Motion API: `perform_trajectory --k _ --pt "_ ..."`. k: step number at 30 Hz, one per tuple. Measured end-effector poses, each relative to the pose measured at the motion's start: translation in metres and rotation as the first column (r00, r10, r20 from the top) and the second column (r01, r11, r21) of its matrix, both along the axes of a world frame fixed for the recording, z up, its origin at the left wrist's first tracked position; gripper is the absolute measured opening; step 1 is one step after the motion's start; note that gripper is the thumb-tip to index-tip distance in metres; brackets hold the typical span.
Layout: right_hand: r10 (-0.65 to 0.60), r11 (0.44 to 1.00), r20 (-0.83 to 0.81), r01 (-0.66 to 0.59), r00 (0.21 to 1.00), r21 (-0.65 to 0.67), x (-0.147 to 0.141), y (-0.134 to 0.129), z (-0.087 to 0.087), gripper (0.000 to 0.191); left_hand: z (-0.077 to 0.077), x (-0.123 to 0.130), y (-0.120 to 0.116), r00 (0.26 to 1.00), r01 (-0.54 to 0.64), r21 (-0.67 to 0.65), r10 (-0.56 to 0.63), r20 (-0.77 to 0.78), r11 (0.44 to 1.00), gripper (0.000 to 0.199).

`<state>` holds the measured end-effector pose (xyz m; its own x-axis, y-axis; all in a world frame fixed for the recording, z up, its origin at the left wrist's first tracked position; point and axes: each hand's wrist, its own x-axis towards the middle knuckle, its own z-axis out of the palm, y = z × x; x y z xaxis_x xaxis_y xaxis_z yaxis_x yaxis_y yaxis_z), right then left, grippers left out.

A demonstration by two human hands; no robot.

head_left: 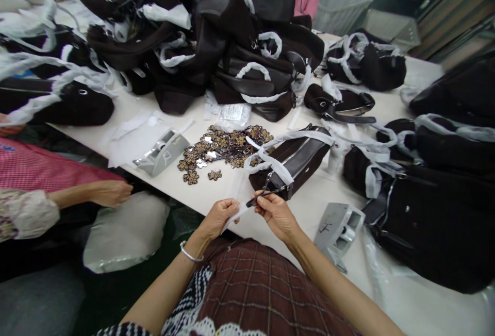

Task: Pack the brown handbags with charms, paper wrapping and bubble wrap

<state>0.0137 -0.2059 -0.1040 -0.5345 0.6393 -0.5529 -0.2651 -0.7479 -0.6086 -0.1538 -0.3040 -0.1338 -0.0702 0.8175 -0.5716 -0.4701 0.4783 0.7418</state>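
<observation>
A grey crate is seen at far right, its contents hidden. By the near edge of the table, a white strip is pinched in the nearly closed left hand, a slim dark strap likewise in the right hand, near a small black bag with white-wrapped handles.

You get soft, fairly even light on the white table, while the floor drops into deep shadow and the heaped black bags swallow detail. Glare glints off the clear plastic packet. Your wide lens stretches things toward the edges, the corners smear, and the dim upper-right background looks blurred.
</observation>
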Motion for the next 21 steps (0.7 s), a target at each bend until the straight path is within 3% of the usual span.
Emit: perform_trajectory --k 13,21 --pt "0.004 1.0 0.013 -0.004 1.0 0.031 0.003 -0.001 -0.003 0.03 -0.002 0.005 -0.004 0.999 0.003 0.01 -0.003 0.047 1.0 0.047" --pt "-0.001 0.999 0.034 -0.001 0.999 0.047 0.004 -0.003 -0.005 0.031 0.002 0.014 -0.001 0.994 -0.08 0.03 0.077 0.077 0.996 0.043"
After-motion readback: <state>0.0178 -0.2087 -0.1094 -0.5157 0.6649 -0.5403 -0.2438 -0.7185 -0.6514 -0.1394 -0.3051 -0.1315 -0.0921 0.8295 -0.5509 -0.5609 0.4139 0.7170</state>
